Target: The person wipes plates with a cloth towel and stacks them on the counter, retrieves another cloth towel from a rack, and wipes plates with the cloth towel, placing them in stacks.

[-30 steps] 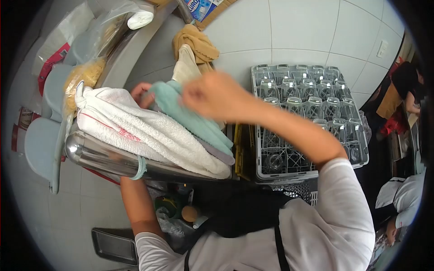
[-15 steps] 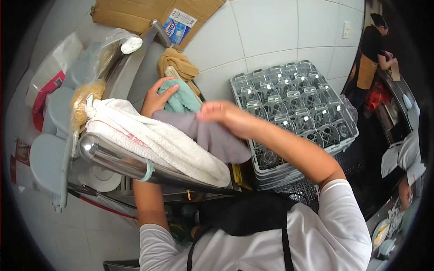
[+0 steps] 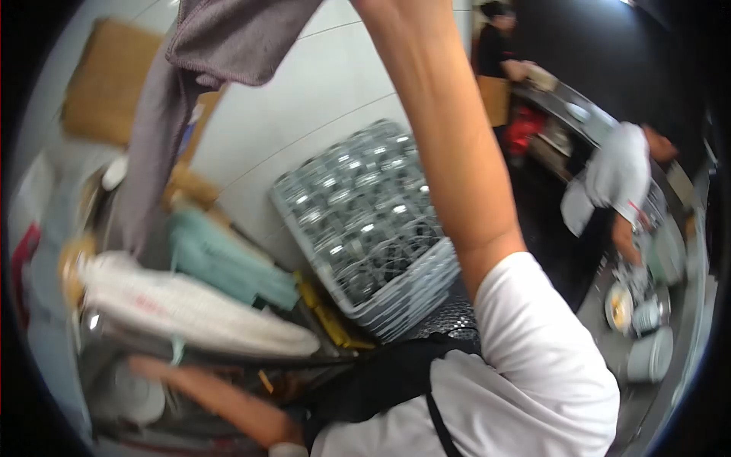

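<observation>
A grey-purple cloth (image 3: 236,42) hangs in the air at the upper left. My right arm is raised beside it; only the base of my right hand (image 3: 381,9) shows at the top edge, its fingers cut off. Low on the left, below the white towel (image 3: 198,308), my left hand (image 3: 148,368) is smeared by motion near a round plate (image 3: 137,396). The white towel lies along the metal rail, with a teal cloth (image 3: 221,259) behind it.
Stacked racks (image 3: 411,293) of upturned glasses (image 3: 358,206) stand by the tiled wall. Yellow edging (image 3: 327,312) lies beside them. Cardboard (image 3: 106,84) is at the upper left. Two other people (image 3: 495,46) (image 3: 617,167) are on the right, near a counter with dishes.
The grey-purple cloth has risen from the rail to the upper left. My right arm has lifted; my left hand has left the teal cloth and moved low. The view has shifted.
</observation>
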Motion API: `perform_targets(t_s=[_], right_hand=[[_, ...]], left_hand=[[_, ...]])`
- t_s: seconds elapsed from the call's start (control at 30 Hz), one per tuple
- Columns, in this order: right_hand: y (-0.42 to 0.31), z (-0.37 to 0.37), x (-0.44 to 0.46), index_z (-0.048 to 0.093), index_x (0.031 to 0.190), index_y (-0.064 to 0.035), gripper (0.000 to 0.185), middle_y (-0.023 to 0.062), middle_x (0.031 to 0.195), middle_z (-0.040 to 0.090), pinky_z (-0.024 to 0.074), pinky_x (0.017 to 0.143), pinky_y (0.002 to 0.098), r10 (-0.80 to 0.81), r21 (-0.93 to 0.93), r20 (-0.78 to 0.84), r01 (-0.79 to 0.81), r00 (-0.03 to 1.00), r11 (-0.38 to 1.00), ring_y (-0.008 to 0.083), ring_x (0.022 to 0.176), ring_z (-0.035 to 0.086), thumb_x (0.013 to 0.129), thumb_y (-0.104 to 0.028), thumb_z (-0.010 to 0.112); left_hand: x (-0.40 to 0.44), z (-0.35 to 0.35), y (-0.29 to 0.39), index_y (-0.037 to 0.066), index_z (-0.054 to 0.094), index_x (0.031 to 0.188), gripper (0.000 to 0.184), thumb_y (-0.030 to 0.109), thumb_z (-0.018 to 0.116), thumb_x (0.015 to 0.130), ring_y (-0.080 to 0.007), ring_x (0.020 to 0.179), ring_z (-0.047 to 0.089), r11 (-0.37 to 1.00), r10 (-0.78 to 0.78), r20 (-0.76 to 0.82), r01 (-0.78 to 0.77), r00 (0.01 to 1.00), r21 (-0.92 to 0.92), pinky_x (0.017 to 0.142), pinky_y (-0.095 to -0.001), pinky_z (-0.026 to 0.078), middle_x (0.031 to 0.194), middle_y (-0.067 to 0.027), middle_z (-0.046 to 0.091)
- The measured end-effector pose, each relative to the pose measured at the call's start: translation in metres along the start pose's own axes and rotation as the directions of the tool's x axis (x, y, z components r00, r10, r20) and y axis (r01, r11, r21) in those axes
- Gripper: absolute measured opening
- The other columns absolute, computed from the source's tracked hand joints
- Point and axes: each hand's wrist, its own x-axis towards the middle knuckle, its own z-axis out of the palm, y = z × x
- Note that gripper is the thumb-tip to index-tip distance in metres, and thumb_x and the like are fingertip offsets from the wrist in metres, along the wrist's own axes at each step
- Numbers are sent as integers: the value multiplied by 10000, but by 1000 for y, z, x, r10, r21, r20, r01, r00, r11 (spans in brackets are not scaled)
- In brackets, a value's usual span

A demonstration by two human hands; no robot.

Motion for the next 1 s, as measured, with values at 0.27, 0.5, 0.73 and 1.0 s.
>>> perform_targets(t_s=[0.27,0.5,0.73,1.0], right_hand=[[-224,-74,-170,633,1109,9,291,133,1073,692,540,803,340,327,-300,176,-266,928,916,230,944,698,1033,-267,578],[-381,-113,-225,673,1009,32,259,203,1102,661,553,764,352,801,-572,418,-561,427,598,325,885,680,960,-220,702],[-532,-236,-238,631,1212,35,437,47,1089,681,508,873,281,17,-722,-659,-639,752,266,120,996,617,968,-325,670],[-604,-343,-163,716,856,26,480,34,709,658,473,632,269,-132,-690,-710,-721,691,-61,49,694,558,1008,-412,592]], left_hand=[[-270,60,179,-110,521,1237,878,695,267,996,-229,945,603,482,-260,951,831,-167,278,880,-361,495,1075,-186,649],[-435,184,319,-49,319,1435,769,356,711,912,-225,1245,523,118,-38,906,899,-421,422,1081,-379,394,1361,-169,503],[-668,288,371,-11,544,1261,327,216,544,1025,-105,1013,602,266,208,860,873,-465,408,890,-255,479,1132,-49,622],[-802,387,382,10,626,1115,184,146,599,993,-99,904,647,-46,262,789,810,-555,585,843,-256,525,1017,-58,701]])
